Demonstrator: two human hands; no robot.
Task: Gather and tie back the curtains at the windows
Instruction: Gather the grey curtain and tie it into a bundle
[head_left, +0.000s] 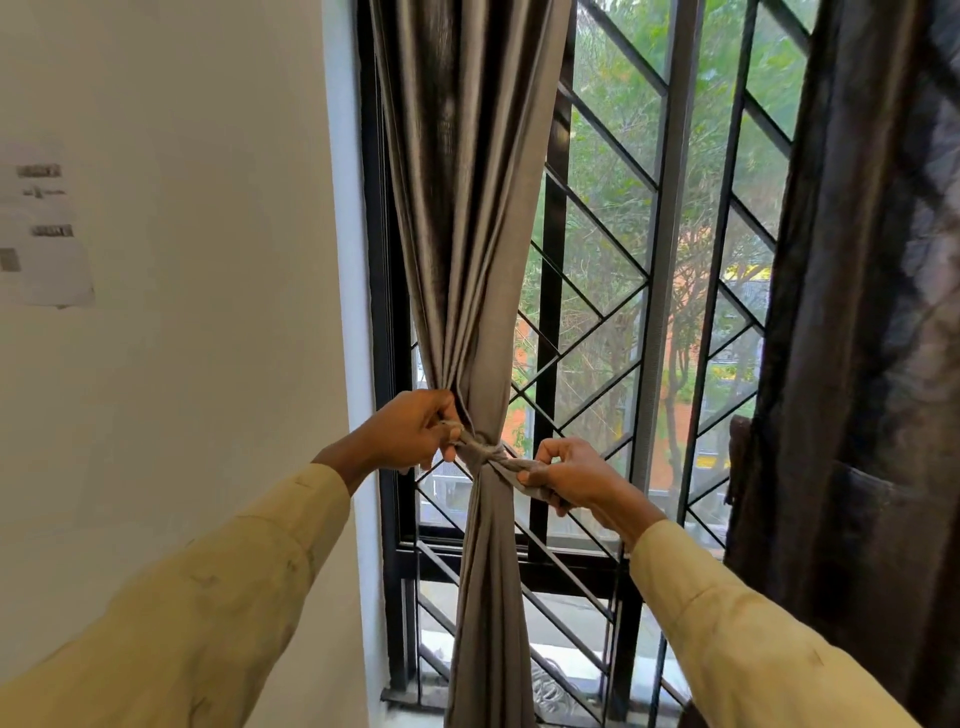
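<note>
Can't see top or hem of the grey curtain (467, 208), both cropped by frame edges. Can't trace the ends of the tie band (485, 454): buried in the left hand (410, 431) and under the curled fingers (523, 475) of the right hand (571, 475). Can't read the paper (41, 234) on the wall (182, 338), blurred and clipped at the left edge. Can't resolve the dark curtain (857, 312) at right, smeared and cropped. Can't identify the tangle (550, 691) by the sill (405, 696), too blurry.

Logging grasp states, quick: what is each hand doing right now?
Left hand: closed, gripping the left end of the tie wrapped round the grey curtain.
Right hand: closed, gripping the tie's right end.
</note>
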